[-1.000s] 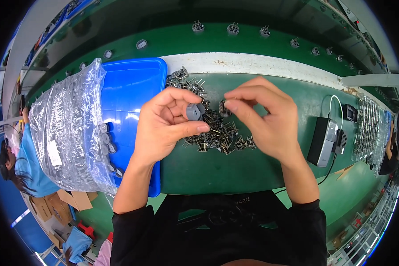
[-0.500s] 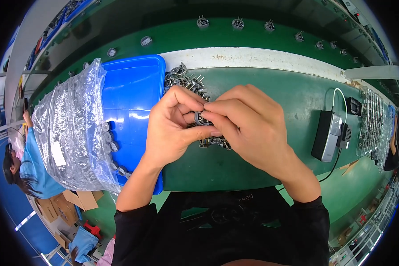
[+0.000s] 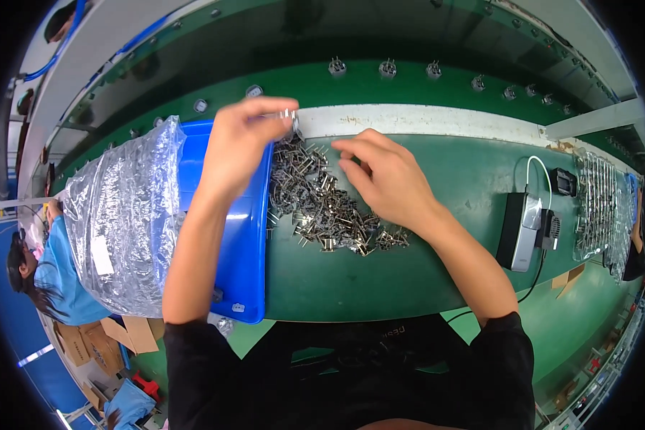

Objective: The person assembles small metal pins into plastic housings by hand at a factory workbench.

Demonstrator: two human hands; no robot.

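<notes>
My left hand (image 3: pixel 238 143) is raised over the far right corner of the blue plastic bin (image 3: pixel 242 265). Its thumb and forefinger pinch a small grey plug part with metal pins (image 3: pixel 290 118), slightly blurred. Lower and to the right, my right hand (image 3: pixel 388 175) hovers with thumb and forefinger apart and nothing between them. Beneath and between both hands spreads a heap of small metal pin pieces (image 3: pixel 330 215) on the green bench top (image 3: pixel 466 186). A few small grey parts (image 3: pixel 238 307) lie at the bin's near end.
Clear plastic packaging with stacked trays (image 3: pixel 125 222) covers the bin's left side. Beyond a white ledge (image 3: pixel 408 115), plug parts (image 3: pixel 388 68) stand spaced along a green strip. At right are a black-and-silver box with a cable (image 3: pixel 519 229) and bagged trays (image 3: pixel 596 204). A person in blue (image 3: pixel 64 265) is far left.
My hands have parted from around the small part. The left has carried it away and up to the left; the right has let go and drawn back slightly, uncovering the heap.
</notes>
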